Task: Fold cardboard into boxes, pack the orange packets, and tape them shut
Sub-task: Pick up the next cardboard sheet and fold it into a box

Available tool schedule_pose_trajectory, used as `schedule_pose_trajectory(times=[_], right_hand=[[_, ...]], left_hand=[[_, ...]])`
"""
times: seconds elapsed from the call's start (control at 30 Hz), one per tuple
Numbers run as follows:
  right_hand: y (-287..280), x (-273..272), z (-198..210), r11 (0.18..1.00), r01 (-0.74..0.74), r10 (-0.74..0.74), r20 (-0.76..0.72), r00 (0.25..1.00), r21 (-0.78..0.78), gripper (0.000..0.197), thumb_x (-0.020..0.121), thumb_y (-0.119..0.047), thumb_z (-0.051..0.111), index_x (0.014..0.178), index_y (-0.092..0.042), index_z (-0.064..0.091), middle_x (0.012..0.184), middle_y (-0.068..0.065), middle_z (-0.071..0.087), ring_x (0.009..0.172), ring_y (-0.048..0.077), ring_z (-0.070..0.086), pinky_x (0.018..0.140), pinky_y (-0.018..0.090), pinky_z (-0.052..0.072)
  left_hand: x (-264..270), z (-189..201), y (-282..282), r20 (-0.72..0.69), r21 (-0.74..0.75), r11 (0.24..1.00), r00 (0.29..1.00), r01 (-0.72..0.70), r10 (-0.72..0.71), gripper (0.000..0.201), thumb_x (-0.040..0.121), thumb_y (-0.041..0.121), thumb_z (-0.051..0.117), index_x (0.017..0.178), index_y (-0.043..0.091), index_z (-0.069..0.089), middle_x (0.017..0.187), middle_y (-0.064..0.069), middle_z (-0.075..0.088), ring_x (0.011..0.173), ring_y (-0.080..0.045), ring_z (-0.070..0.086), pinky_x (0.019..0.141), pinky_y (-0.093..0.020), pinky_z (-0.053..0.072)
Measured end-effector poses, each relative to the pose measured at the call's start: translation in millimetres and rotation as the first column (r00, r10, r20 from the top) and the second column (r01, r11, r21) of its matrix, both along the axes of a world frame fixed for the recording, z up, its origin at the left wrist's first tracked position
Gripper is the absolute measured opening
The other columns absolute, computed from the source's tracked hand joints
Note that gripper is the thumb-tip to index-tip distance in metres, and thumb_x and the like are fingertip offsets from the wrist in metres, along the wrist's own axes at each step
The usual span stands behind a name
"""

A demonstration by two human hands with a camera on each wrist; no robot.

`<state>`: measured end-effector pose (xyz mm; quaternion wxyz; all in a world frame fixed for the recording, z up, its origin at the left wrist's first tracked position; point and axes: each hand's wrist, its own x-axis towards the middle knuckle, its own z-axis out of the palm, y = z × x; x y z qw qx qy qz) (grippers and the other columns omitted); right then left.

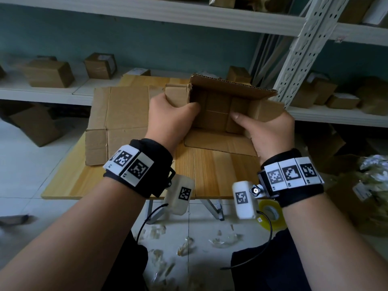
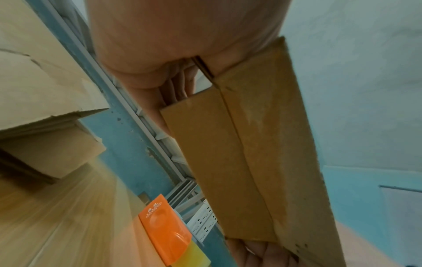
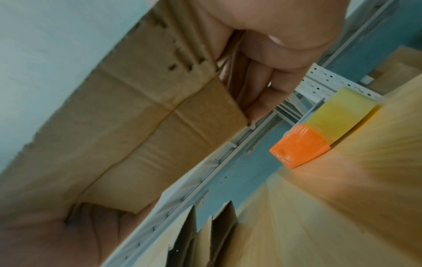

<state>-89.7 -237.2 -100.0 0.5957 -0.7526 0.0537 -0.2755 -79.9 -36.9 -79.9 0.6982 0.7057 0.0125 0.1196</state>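
A brown cardboard box is held up above the wooden table, its open top facing me and its flaps spread. My left hand grips the box's left wall, thumb inside. My right hand grips the right wall, thumb inside too. In the left wrist view the box hangs below my left hand. An orange and yellow packet lies on the table beneath the box; the right wrist view shows the packet, the box and my right hand.
A stack of flat cardboard sheets lies on the table's left half. A roll of yellowish tape sits below my right wrist. White shelves with small closed boxes stand behind. Scraps litter the tiled floor.
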Motion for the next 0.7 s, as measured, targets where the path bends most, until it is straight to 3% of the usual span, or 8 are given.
schedule_pose_trajectory(times=[0.13, 0.2, 0.23, 0.3, 0.43, 0.47, 0.57, 0.7], right_hand=[[5, -7, 12, 0.977, -0.127, 0.147, -0.110, 0.983, 0.169, 0.023, 0.086, -0.041, 0.084, 0.085, -0.038, 0.061, 0.079, -0.032, 0.067, 0.079, -0.015, 0.062, 0.081, 0.022, 0.048], [6, -9, 16, 0.915, -0.158, 0.219, -0.129, 0.967, 0.371, 0.017, 0.091, -0.053, 0.072, 0.102, -0.042, 0.066, 0.108, -0.024, 0.067, 0.104, -0.004, 0.060, 0.100, 0.032, 0.048], [6, -9, 17, 0.862, -0.180, 0.257, -0.103, 0.961, 0.473, 0.029, 0.091, -0.056, 0.068, 0.115, -0.040, 0.068, 0.119, -0.012, 0.068, 0.111, 0.009, 0.063, 0.101, 0.039, 0.050], [5, -10, 18, 0.786, -0.227, 0.295, -0.027, 0.955, 0.576, 0.048, 0.095, -0.056, 0.058, 0.131, -0.025, 0.064, 0.117, 0.005, 0.067, 0.105, 0.024, 0.064, 0.084, 0.040, 0.053], [8, -13, 17, 0.797, -0.314, 0.383, -0.031, 0.923, 0.516, 0.063, 0.098, -0.067, 0.047, 0.138, -0.021, 0.062, 0.114, 0.010, 0.070, 0.097, 0.025, 0.066, 0.072, 0.034, 0.051], [10, -13, 16, 0.799, -0.335, 0.413, -0.050, 0.909, 0.498, 0.069, 0.097, -0.072, 0.043, 0.139, -0.021, 0.062, 0.115, 0.010, 0.072, 0.098, 0.025, 0.066, 0.071, 0.033, 0.050], [15, -13, 12, 0.818, -0.369, 0.455, -0.103, 0.885, 0.442, 0.073, 0.096, -0.079, 0.031, 0.131, -0.026, 0.067, 0.117, 0.008, 0.076, 0.098, 0.024, 0.065, 0.069, 0.032, 0.046], [21, -13, 8, 0.881, -0.405, 0.450, -0.170, 0.876, 0.244, 0.068, 0.078, -0.082, 0.057, 0.117, -0.028, 0.071, 0.105, 0.000, 0.075, 0.082, 0.016, 0.063, 0.074, 0.034, 0.049]], left_hand=[[2, 0, 4, -0.056, -0.091, 0.996, 0.998, -0.008, 0.003, 0.011, 0.090, 0.019, 0.079, 0.094, 0.020, 0.069, 0.098, -0.006, 0.078, 0.093, -0.025, 0.077, 0.082, -0.044, 0.067], [3, 0, 6, -0.110, -0.183, 0.983, 0.994, -0.012, -0.009, 0.021, 0.091, 0.031, 0.081, 0.107, 0.022, 0.071, 0.105, -0.004, 0.080, 0.095, -0.021, 0.079, 0.082, -0.039, 0.067], [3, 1, 6, -0.135, -0.237, 0.971, 0.991, -0.012, -0.020, 0.027, 0.092, 0.036, 0.081, 0.111, 0.022, 0.070, 0.105, -0.003, 0.080, 0.094, -0.019, 0.079, 0.081, -0.039, 0.067], [2, 4, 8, -0.167, -0.330, 0.944, 0.984, 0.006, -0.065, 0.030, 0.095, 0.043, 0.076, 0.114, 0.023, 0.067, 0.103, -0.001, 0.081, 0.089, -0.018, 0.079, 0.073, -0.036, 0.066], [-6, 9, 5, -0.127, -0.455, 0.870, 0.954, 0.188, -0.272, 0.033, 0.100, 0.053, 0.062, 0.124, 0.030, 0.066, 0.100, 0.001, 0.082, 0.083, -0.022, 0.078, 0.061, -0.030, 0.058], [-7, 11, 5, -0.106, -0.519, 0.829, 0.947, 0.207, -0.303, 0.033, 0.102, 0.054, 0.059, 0.124, 0.030, 0.067, 0.102, -0.001, 0.082, 0.088, -0.023, 0.079, 0.065, -0.031, 0.062], [-6, 10, 6, -0.020, -0.667, 0.709, 0.946, 0.228, -0.323, 0.061, 0.101, 0.064, 0.056, 0.138, 0.017, 0.067, 0.126, -0.014, 0.076, 0.119, -0.033, 0.073, 0.105, -0.044, 0.057], [1, 1, 4, 0.087, -0.498, 0.840, 0.977, 0.214, -0.197, 0.095, 0.099, 0.082, 0.030, 0.145, 0.004, 0.061, 0.134, -0.016, 0.072, 0.129, -0.030, 0.067, 0.119, -0.048, 0.044]])
